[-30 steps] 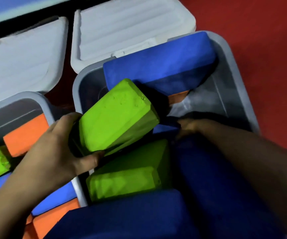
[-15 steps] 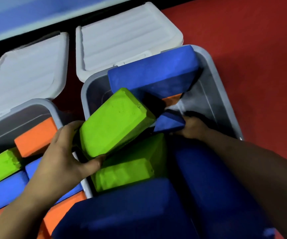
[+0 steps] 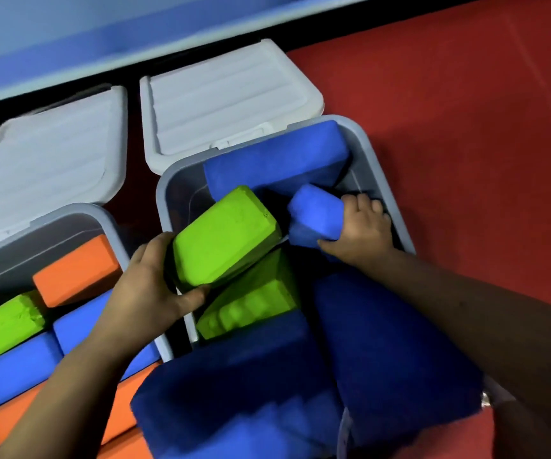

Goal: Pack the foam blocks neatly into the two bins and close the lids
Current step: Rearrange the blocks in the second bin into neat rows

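Two grey bins stand side by side with their white lids swung back. In the right bin [image 3: 390, 180] my left hand [image 3: 148, 289] grips a tilted green foam block [image 3: 224, 240] by its near end. My right hand [image 3: 363, 230] holds a small blue foam block [image 3: 314, 213] lifted above the bin's far right part. A second green block [image 3: 251, 303] lies under the first. A large blue block [image 3: 274, 160] leans on the far wall, and two big dark blue blocks [image 3: 393, 352] fill the near side. The left bin [image 3: 108, 223] holds orange, green and blue blocks.
Both open lids, the left one [image 3: 49, 160] and the right one [image 3: 227, 101], lie flat behind the bins against a black strip and a blue wall. Red floor [image 3: 466, 127] spreads to the right of the right bin.
My right hand has pulled the small blue block up out of the bin's depth and now holds it raised. My left hand keeps its hold on the green block. The camera view has shifted.
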`<action>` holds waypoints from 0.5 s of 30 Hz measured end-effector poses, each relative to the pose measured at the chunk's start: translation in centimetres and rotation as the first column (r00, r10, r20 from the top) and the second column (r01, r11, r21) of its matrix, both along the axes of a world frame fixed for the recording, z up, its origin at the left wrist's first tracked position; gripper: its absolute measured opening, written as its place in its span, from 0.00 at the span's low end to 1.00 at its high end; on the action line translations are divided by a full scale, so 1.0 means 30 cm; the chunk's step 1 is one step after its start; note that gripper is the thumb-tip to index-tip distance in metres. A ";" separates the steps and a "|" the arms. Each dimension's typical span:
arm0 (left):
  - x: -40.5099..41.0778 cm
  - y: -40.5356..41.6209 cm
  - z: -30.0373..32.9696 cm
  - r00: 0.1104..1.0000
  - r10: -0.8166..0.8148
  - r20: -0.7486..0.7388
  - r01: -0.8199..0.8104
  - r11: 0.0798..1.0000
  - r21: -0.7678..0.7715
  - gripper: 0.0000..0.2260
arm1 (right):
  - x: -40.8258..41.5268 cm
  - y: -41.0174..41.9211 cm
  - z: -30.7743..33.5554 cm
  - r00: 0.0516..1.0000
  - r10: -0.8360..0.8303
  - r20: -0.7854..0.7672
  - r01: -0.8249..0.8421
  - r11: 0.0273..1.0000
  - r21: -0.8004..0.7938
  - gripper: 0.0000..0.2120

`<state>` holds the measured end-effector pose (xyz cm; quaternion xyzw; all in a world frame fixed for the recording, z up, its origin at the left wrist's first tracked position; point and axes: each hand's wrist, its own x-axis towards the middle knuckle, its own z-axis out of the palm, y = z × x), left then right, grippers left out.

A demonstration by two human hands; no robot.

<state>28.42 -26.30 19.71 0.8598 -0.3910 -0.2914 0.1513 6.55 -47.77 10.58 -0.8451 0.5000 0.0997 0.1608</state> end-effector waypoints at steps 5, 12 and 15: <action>0.003 -0.018 -0.052 0.988 -0.111 -0.106 0.115 0.993 0.032 0.44 | -0.039 -0.064 0.170 0.958 0.288 0.017 -0.286 0.955 -0.074 0.40; 0.070 -0.019 -0.066 0.987 -0.087 -0.138 0.100 0.991 0.088 0.38 | -0.146 -0.038 0.274 0.873 0.474 0.118 -0.450 0.875 -0.180 0.34; 0.094 -0.009 -0.065 0.983 -0.089 -0.160 0.108 0.988 0.115 0.37 | -0.146 -0.048 0.319 0.777 0.614 0.143 -0.583 0.786 -0.207 0.33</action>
